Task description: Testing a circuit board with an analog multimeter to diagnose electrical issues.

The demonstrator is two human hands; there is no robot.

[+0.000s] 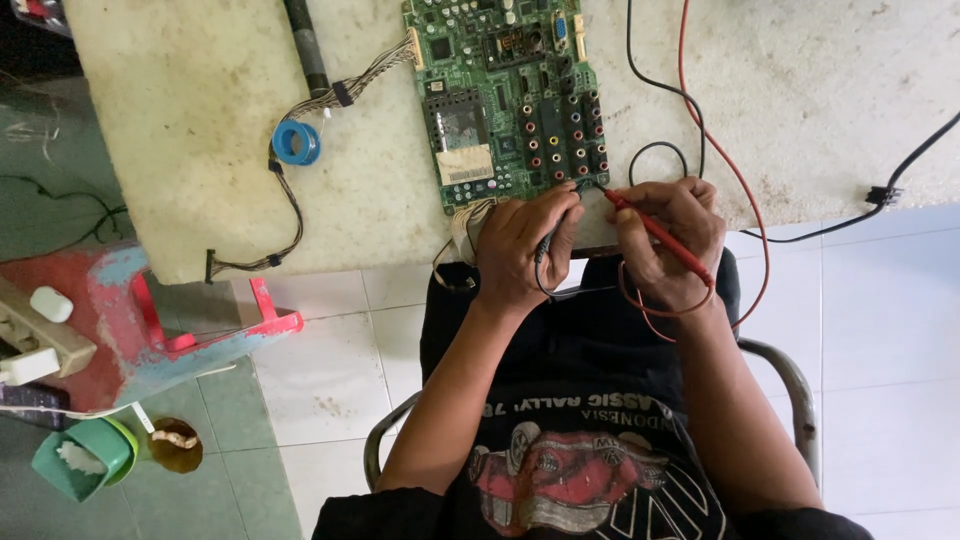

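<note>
Both hands point(600, 245) press probes point(655, 232) against circuit board point(505, 95).

Single head-worn view, looking steeply down, close over the worktable point(200, 120) edge and lap

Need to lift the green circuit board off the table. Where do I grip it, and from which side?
Probably the bare left long edge of the green circuit board, from the left: the left hand and right hand crowd its near end with probes.

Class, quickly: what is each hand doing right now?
Left hand: closed on the black probe.
Right hand: closed on the red probe.
</note>
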